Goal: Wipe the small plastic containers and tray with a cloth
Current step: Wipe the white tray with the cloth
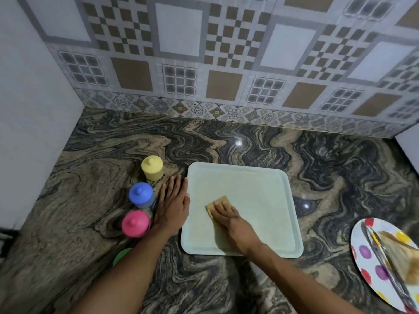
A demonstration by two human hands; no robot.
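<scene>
Two bare forearms are reaching in from the near edge, the left one hiding most of a green round thing (122, 256) on the bench (226, 291). The right hand (226, 215) is bearing down on the one folded tan cloth (212, 206), fingers (220, 203) lying together on top of it and pressing rather than closing round it, on the left half of the single pale tray (260, 189). The left hand (173, 203) is lying flat on the bench, fingers straight and released, just beside the tray's left rim. Left of it three lidded containers are standing in a row: pink container (135, 223), blue container (141, 194), yellow container (152, 167). At the right a spotted plate (365, 250) is being cut off by the frame; what is lying on it is hard to make out.
</scene>
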